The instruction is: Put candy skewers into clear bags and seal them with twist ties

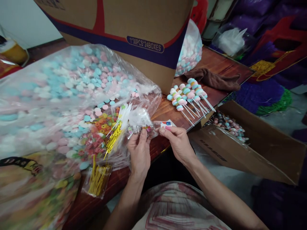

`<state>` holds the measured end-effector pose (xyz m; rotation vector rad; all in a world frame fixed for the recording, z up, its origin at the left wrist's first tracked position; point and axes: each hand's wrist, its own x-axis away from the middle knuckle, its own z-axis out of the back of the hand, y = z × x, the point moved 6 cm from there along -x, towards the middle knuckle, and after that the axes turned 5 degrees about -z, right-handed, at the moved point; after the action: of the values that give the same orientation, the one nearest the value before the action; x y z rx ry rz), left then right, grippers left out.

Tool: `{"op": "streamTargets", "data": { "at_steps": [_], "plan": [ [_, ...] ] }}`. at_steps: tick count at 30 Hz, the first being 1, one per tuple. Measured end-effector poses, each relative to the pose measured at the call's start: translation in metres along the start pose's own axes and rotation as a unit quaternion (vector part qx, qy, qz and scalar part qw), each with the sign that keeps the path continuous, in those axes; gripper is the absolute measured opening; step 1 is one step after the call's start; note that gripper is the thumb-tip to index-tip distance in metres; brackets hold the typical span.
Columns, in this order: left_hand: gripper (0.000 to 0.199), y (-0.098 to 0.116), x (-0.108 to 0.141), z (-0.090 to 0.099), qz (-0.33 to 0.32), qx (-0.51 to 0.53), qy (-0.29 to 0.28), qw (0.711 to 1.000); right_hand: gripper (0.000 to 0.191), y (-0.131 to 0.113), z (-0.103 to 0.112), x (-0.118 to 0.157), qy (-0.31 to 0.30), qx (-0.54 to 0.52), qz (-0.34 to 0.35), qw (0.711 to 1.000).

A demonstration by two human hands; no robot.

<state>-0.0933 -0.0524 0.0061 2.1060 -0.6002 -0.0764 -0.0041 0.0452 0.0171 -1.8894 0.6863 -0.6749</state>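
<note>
My left hand (140, 153) pinches a small clear printed bag (141, 127) near the table's front edge. Between the thumb and fingers of my right hand (176, 140) is a small white, blue and red label (166, 124), close to the bag's right end. Candy skewers on white sticks (188, 94) lie in a pile on the table beyond my right hand. Left of my hands are gold twist ties (113, 139), white sticks (124, 113) and orange and red ring candies (103, 124).
A big clear bag of pastel candies (81, 73) covers the table's left side. A large cardboard box (115, 28) stands behind it. A brown cloth (216, 80) lies at right, above an open carton (251, 150) holding wrapped candies.
</note>
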Motion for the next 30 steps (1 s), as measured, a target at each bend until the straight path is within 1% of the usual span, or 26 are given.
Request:
{"op": "streamTargets", "data": {
  "at_steps": [5, 11, 16, 19, 22, 24, 25, 26, 27, 28, 30],
  "plan": [
    [0.027, 0.0, -0.003, 0.002, -0.007, -0.01, 0.028, 1.0, 0.012, 0.002, -0.003, 0.002, -0.016, -0.002, -0.004, 1.0],
    [0.026, -0.003, -0.002, 0.006, -0.003, -0.011, 0.041, 0.999, 0.015, -0.004, -0.001, 0.0, 0.008, 0.02, 0.026, 0.999],
    [0.025, 0.001, -0.004, 0.006, 0.001, -0.02, 0.062, 0.998, 0.019, -0.009, 0.001, -0.003, 0.031, 0.047, 0.035, 0.998],
    [0.027, 0.003, -0.009, 0.005, -0.007, -0.03, 0.094, 0.995, 0.024, -0.019, 0.006, -0.007, 0.041, 0.085, 0.066, 0.993],
    [0.029, 0.003, -0.015, 0.004, -0.011, -0.024, 0.108, 0.994, 0.03, -0.034, 0.019, -0.009, 0.056, 0.14, 0.122, 0.981],
    [0.029, 0.003, -0.02, 0.003, -0.009, -0.015, 0.109, 0.994, 0.028, -0.047, 0.035, -0.01, 0.09, 0.21, 0.173, 0.958],
    [0.029, 0.003, -0.022, 0.003, -0.005, -0.009, 0.107, 0.994, 0.025, -0.053, 0.044, -0.011, 0.114, 0.261, 0.2, 0.937],
    [0.03, 0.002, -0.023, 0.003, 0.001, -0.003, 0.106, 0.994, 0.022, -0.059, 0.052, -0.011, 0.143, 0.321, 0.225, 0.909],
    [0.029, 0.001, -0.025, 0.002, 0.008, 0.003, 0.105, 0.994, 0.018, -0.063, 0.06, -0.013, 0.17, 0.393, 0.242, 0.871],
    [0.029, 0.001, -0.026, 0.002, 0.014, 0.009, 0.104, 0.994, 0.015, -0.066, 0.066, -0.017, 0.195, 0.469, 0.245, 0.826],
    [0.027, 0.0, -0.027, 0.0, 0.023, 0.019, 0.102, 0.994, 0.011, -0.066, 0.076, -0.029, 0.228, 0.605, 0.212, 0.733]
  ]
}}
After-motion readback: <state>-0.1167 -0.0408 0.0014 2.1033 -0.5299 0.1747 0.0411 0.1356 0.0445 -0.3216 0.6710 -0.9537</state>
